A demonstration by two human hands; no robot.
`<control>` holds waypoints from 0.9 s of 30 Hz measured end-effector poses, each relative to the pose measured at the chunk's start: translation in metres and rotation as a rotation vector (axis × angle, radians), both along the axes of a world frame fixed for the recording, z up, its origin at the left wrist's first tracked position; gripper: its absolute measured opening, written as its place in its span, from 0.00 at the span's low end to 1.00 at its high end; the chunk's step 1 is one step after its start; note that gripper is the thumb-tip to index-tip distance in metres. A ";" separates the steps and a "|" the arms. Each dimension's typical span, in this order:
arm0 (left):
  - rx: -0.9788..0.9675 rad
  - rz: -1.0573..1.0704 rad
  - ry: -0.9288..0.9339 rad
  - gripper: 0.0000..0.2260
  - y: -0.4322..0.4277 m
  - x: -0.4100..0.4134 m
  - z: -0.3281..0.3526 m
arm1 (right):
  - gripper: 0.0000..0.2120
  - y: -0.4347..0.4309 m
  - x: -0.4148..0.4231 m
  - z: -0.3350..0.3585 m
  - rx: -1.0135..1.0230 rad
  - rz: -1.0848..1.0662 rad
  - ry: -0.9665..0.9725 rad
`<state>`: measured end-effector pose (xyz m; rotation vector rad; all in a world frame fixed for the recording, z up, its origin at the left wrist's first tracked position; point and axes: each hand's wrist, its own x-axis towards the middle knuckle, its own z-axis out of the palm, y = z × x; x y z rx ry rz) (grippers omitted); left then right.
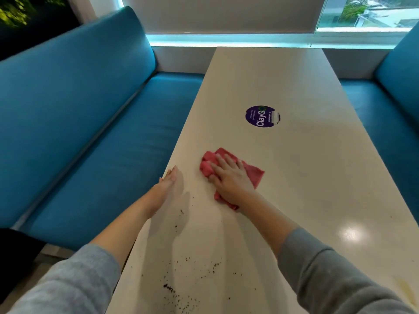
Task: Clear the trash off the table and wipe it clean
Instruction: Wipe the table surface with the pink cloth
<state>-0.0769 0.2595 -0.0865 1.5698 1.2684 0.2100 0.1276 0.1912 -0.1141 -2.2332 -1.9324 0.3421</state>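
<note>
Pressing pink cloth under flat right hand; left hand straight-fingered at table edge.

Long cream table bore a pink cloth under the right hand, round purple sticker beyond it, dark crumbs behind.

"ClayGo" on a round purple sticker on the table

Only one camera was used, up on the person's head. It looked forward and down along the table, quite close, toward the window.
</note>
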 end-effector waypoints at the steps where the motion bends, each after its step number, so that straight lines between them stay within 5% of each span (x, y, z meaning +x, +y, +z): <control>1: -0.023 0.013 -0.035 0.29 0.001 -0.001 -0.001 | 0.24 -0.010 -0.020 0.000 0.005 0.061 -0.003; 8: 0.035 -0.160 0.036 0.24 -0.003 -0.003 -0.006 | 0.24 -0.120 -0.103 -0.004 0.037 0.368 0.021; 16: 0.316 -0.186 0.398 0.26 0.008 0.013 -0.031 | 0.33 -0.179 0.054 -0.009 0.097 -0.570 -0.006; 20: 0.379 -0.373 0.519 0.22 0.007 0.016 -0.029 | 0.33 -0.148 0.104 -0.009 0.057 -0.784 -0.062; 23: 0.388 -0.436 0.530 0.22 0.010 0.014 -0.031 | 0.26 -0.092 0.090 -0.010 0.062 -0.727 -0.032; 27: 0.408 -0.440 0.512 0.22 0.011 0.012 -0.031 | 0.23 -0.045 0.010 -0.006 0.058 -0.385 0.019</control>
